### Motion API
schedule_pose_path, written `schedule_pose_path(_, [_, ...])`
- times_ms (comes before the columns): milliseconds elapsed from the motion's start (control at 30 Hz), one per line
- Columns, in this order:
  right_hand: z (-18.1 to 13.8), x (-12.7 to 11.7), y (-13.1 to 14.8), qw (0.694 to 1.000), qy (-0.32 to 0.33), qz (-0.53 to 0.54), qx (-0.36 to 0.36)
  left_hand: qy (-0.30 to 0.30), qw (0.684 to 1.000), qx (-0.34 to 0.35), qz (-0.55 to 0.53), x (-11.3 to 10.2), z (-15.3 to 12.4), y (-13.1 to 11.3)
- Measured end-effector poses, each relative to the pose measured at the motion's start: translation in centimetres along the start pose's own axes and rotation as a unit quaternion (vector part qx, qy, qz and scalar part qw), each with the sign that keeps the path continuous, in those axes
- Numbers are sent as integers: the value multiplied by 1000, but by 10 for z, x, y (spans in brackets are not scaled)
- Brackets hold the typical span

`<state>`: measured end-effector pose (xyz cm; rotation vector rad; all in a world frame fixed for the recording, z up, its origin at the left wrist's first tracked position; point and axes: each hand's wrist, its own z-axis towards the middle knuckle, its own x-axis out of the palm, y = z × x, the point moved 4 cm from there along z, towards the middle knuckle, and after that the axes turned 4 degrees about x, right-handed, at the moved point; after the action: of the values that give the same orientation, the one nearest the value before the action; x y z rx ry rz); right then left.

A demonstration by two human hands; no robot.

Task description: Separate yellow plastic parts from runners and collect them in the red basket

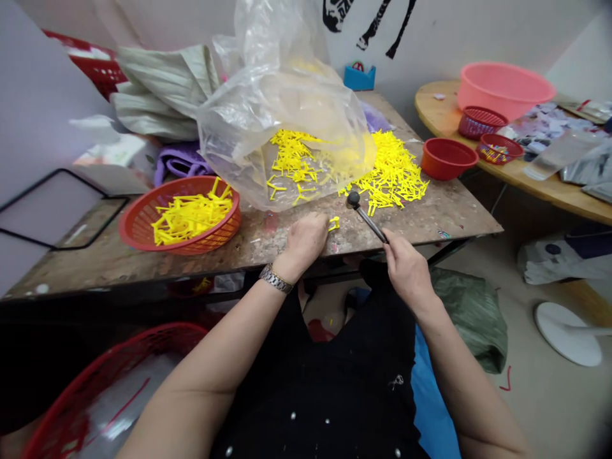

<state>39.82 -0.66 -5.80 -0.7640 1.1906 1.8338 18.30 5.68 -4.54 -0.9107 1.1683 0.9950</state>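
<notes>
My left hand [307, 241] rests at the front of the worn wooden table, its fingers closed around one end of a small yellow plastic piece [334, 223]. The hidden fingertips face away from me. In my right hand [406, 268] is the handle of a small hammer [367, 217], its dark round head raised just to the right of the yellow piece and apart from it. Beyond the hammer lies a heap of loose yellow pieces [394, 169]. More of them spill from the mouth of a clear plastic bag [239, 137].
An orange-red basket [131, 233] of yellow pieces stands on the left. A red bowl [447, 162] sits at the table's right corner. On the round table [433, 95] are a pink basin [507, 89] and small baskets. A large red basket [57, 398] stands below left.
</notes>
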Motion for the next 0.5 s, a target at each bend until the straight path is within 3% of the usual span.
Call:
schedule_pose_path(267, [2,11,-9,984,6,-175,-35,-82,996,-19,-27,-32,-25,24])
schedule_pose_path(500, [19,14,-1,980,25,-184,-69,-208,973,-103,1,-85,-56,91])
